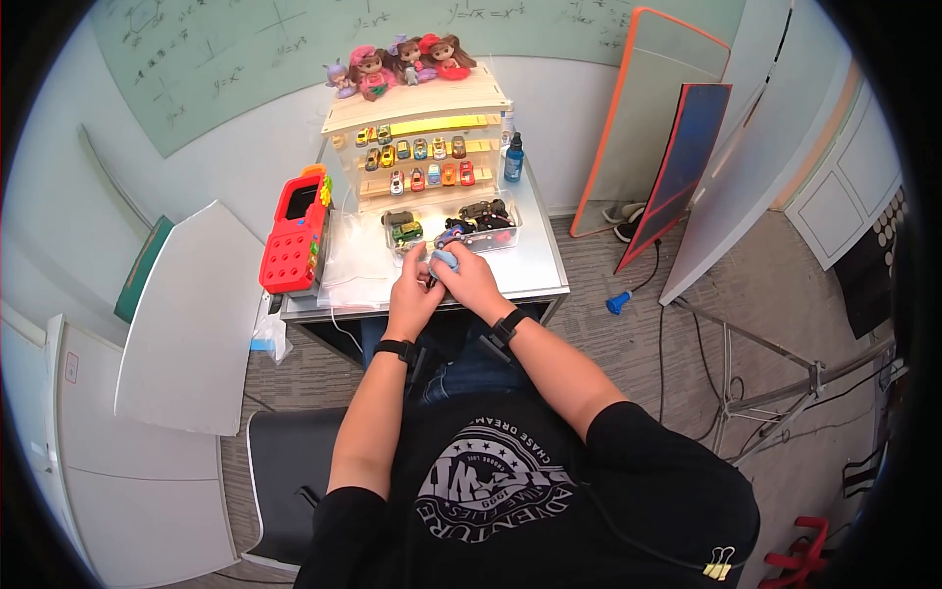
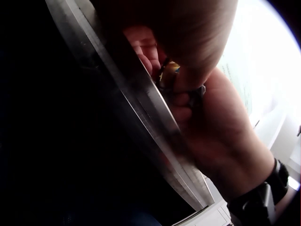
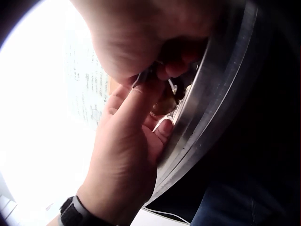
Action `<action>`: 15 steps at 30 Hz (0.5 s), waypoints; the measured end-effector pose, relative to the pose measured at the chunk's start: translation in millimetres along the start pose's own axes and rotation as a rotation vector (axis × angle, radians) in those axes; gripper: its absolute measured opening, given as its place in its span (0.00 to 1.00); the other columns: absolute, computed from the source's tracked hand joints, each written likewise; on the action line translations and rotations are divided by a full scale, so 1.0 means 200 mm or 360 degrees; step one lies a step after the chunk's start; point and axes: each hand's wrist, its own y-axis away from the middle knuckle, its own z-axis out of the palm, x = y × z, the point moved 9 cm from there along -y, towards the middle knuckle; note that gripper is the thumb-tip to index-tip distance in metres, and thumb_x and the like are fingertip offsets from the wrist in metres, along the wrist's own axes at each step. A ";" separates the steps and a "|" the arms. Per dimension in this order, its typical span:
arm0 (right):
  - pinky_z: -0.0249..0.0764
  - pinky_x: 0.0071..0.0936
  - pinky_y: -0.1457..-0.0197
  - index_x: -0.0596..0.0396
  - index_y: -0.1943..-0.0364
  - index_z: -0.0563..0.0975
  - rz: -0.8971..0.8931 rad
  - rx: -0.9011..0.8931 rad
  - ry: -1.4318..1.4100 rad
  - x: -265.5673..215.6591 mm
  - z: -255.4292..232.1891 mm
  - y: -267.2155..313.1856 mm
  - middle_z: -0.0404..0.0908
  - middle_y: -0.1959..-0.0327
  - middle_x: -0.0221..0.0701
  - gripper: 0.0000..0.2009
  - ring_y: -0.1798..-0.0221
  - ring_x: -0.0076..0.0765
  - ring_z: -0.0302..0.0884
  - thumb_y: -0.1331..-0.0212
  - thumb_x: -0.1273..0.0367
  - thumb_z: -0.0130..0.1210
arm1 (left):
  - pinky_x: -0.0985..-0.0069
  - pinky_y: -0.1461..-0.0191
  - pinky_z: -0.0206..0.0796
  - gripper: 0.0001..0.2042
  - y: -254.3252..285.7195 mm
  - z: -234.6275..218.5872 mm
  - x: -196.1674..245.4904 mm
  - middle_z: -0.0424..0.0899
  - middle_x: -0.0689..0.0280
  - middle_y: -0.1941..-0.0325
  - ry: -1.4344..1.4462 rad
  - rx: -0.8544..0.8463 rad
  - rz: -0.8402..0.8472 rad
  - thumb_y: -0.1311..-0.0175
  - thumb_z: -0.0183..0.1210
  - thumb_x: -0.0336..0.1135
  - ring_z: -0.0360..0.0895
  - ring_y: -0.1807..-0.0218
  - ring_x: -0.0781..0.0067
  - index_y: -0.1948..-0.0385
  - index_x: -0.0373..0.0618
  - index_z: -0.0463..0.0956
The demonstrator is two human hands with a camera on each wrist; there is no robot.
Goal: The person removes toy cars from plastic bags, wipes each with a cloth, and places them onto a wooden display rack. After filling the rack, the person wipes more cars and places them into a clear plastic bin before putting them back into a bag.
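Note:
Both hands meet at the front edge of the white table. Between them a small light blue object (image 1: 444,260) shows, mostly hidden by fingers, and its kind I cannot tell. The right hand (image 1: 473,280) grips it from the right. My left hand (image 1: 413,297) holds a small dark object (image 3: 142,79) under its thumb, right against the right hand's fingers. A yellowish part (image 2: 170,70) shows among the fingers in the left wrist view. Just beyond the hands, a clear plastic bin (image 1: 516,236) holds several toy vehicles, including a green car (image 1: 406,232) and a blue-purple one (image 1: 450,234).
Behind the bin, a wooden shelf (image 1: 412,110) carries rows of toy cars, with several dolls (image 1: 412,61) on top. A red toy machine (image 1: 290,236) stands at the left, and a blue bottle (image 1: 514,157) at the right. The table's metal edge (image 3: 188,113) runs below the hands.

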 end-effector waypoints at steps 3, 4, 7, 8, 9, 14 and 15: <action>0.78 0.40 0.60 0.56 0.53 0.80 0.0077 0.0105 -0.0253 0.03 -0.04 0.00 0.86 0.69 0.45 0.16 0.64 0.50 0.87 0.31 0.57 0.59 | 0.79 0.64 0.72 0.23 0.00 -0.02 -0.01 0.84 0.66 0.65 0.0087 0.0086 -0.0011 0.37 0.68 0.27 0.78 0.69 0.80 0.39 0.41 0.74; 0.78 0.40 0.60 0.56 0.53 0.80 0.0076 0.0105 -0.0250 0.03 -0.04 0.00 0.86 0.69 0.45 0.16 0.64 0.50 0.87 0.31 0.57 0.59 | 0.79 0.64 0.73 0.18 0.00 -0.02 -0.03 0.84 0.66 0.65 0.0001 0.0056 0.0002 0.37 0.69 0.28 0.78 0.69 0.79 0.46 0.39 0.77; 0.79 0.39 0.59 0.56 0.53 0.80 0.0220 0.0099 -0.0433 0.09 -0.03 0.01 0.87 0.67 0.43 0.16 0.65 0.46 0.87 0.30 0.57 0.59 | 0.78 0.64 0.73 0.10 -0.01 -0.02 -0.01 0.83 0.64 0.66 -0.0057 0.0073 0.0053 0.37 0.69 0.29 0.78 0.69 0.77 0.56 0.37 0.82; 0.79 0.38 0.58 0.56 0.53 0.80 0.0235 0.0046 -0.0544 0.09 -0.02 0.01 0.87 0.66 0.42 0.16 0.64 0.44 0.87 0.29 0.57 0.60 | 0.77 0.64 0.73 0.08 -0.01 -0.03 0.00 0.82 0.63 0.66 -0.0032 0.0118 0.0090 0.37 0.68 0.29 0.78 0.68 0.76 0.61 0.35 0.83; 0.79 0.37 0.57 0.55 0.54 0.80 0.0249 -0.0006 -0.0653 0.10 0.00 0.01 0.87 0.64 0.41 0.16 0.64 0.42 0.87 0.29 0.57 0.60 | 0.77 0.64 0.73 0.08 -0.01 -0.03 -0.02 0.82 0.63 0.66 -0.0030 0.0117 0.0089 0.37 0.68 0.29 0.78 0.68 0.76 0.61 0.35 0.83; 0.79 0.34 0.54 0.54 0.51 0.80 -0.0148 -0.0030 -0.0224 -0.02 -0.01 0.03 0.88 0.62 0.38 0.15 0.61 0.38 0.87 0.27 0.57 0.59 | 0.73 0.64 0.72 0.11 -0.02 -0.05 -0.03 0.80 0.61 0.68 0.0038 0.0191 0.0189 0.41 0.69 0.30 0.77 0.70 0.67 0.60 0.35 0.83; 0.79 0.33 0.53 0.53 0.49 0.80 -0.0116 -0.0051 -0.0208 -0.01 0.00 0.02 0.88 0.63 0.38 0.15 0.60 0.37 0.87 0.27 0.57 0.59 | 0.73 0.64 0.72 0.11 -0.02 -0.06 -0.03 0.80 0.61 0.68 0.0037 0.0192 0.0187 0.41 0.69 0.30 0.77 0.70 0.67 0.60 0.35 0.83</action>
